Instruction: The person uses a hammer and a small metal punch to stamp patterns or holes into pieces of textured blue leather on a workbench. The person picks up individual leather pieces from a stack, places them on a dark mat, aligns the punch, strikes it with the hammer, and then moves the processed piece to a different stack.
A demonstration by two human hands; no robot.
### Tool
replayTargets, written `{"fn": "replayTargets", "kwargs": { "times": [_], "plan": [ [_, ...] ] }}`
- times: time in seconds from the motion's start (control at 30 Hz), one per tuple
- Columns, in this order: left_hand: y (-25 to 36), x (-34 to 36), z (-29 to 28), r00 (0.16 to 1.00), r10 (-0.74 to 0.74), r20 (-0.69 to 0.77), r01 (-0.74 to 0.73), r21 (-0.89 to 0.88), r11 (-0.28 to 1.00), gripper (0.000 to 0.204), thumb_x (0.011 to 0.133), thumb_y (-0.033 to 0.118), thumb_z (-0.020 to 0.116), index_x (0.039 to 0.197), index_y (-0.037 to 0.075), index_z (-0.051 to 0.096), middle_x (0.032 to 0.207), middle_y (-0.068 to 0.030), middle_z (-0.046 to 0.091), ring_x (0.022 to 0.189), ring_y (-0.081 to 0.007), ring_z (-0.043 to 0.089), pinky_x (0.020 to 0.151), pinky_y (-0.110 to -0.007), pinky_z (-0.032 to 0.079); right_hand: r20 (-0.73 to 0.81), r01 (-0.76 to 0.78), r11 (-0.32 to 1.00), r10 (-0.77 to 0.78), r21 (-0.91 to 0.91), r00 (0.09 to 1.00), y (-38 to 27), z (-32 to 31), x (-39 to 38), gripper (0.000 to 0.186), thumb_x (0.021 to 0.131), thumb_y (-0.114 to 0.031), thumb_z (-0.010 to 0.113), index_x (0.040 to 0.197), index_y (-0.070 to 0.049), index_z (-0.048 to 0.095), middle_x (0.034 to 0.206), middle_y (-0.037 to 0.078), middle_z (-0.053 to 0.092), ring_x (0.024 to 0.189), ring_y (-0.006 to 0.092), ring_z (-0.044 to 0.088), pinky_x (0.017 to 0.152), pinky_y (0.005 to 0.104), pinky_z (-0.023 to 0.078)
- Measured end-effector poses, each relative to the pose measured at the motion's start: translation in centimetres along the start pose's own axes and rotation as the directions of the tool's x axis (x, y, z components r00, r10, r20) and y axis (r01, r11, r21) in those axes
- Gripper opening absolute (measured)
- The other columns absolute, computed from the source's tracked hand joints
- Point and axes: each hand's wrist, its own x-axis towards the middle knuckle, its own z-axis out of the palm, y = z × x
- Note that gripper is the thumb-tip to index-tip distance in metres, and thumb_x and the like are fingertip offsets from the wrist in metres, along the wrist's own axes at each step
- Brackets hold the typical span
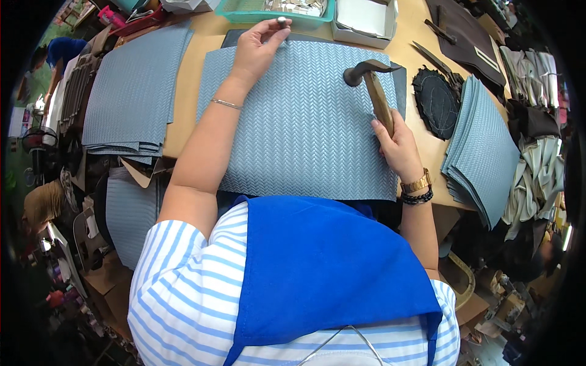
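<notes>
My right hand (400, 146) is closed round the wooden handle of a hammer (379, 100). The hammer's dark head is raised over the right part of a light-blue sheet with a woven, herringbone texture (299, 122). At the sheet's far edge, my left hand (259, 49) pinches a short metal rod (282, 22), its pale round end pointing up. Most of the rod is hidden by the fingers. Under the blue sheet lies a dark board (400, 76), showing at its far edge and right corner.
Beyond my left hand stand a teal tray (235, 8) of small metallic pieces and a white box (390, 30). Stacks of blue sheets lie left (134, 85) and right (482, 146). Scissors (432, 56) and a black oval piece (434, 100) are at the right. A person (64, 52) is far left.
</notes>
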Motion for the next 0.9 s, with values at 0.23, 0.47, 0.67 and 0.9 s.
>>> {"fn": "replayTargets", "kwargs": {
  "times": [0.23,0.47,0.67,0.9],
  "plan": [
    [0.4,-0.2,1.1,0.999,-0.045,0.002,0.045,0.026,0.999,0.023,0.089,0.012,0.077,0.111,0.005,0.073,0.100,-0.0019,0.074,0.094,-0.0095,0.068,0.086,-0.024,0.055,-0.018,0.041,0.999,-0.041,-0.010,0.999,0.2,0.1,0.0,0.040,0.098,-0.028,0.063,0.121,0.002,0.055,0.085,0.020,0.067,0.075,0.0295,0.066,0.070,0.0388,0.051],
    [0.9,-0.4,1.6,0.999,-0.010,-0.038,0.017,0.177,0.984,0.024,0.088,0.016,0.079,0.109,0.006,0.074,0.097,-0.0008,0.075,0.091,-0.0088,0.070,0.080,-0.024,0.056,-0.027,0.054,0.998,-0.054,-0.013,0.998,-0.1,0.1,0.0,0.037,0.098,-0.027,0.063,0.118,0.003,0.056,0.083,0.019,0.066,0.075,0.0301,0.065,0.070,0.0393,0.050],
    [0.6,-0.2,1.7,0.998,-0.005,-0.064,0.016,0.177,0.984,0.025,0.087,0.018,0.080,0.108,0.006,0.073,0.096,-0.0006,0.075,0.089,-0.0078,0.069,0.079,-0.022,0.056,-0.018,0.038,0.999,-0.038,-0.016,0.999,-0.1,0.1,0.0,0.036,0.098,-0.027,0.063,0.118,0.002,0.056,0.082,0.019,0.066,0.074,0.0300,0.065,0.069,0.0392,0.051],
    [0.3,-0.2,1.8,0.999,0.014,-0.050,-0.002,0.232,0.973,0.026,0.086,0.020,0.081,0.108,0.007,0.073,0.095,-0.0004,0.075,0.089,-0.0077,0.069,0.078,-0.023,0.056,-0.017,0.035,0.999,-0.035,-0.015,0.999,-0.2,0.1,-0.1,0.037,0.098,-0.028,0.063,0.119,0.002,0.056,0.082,0.019,0.066,0.074,0.0289,0.065,0.069,0.0392,0.051]
  ]
}}
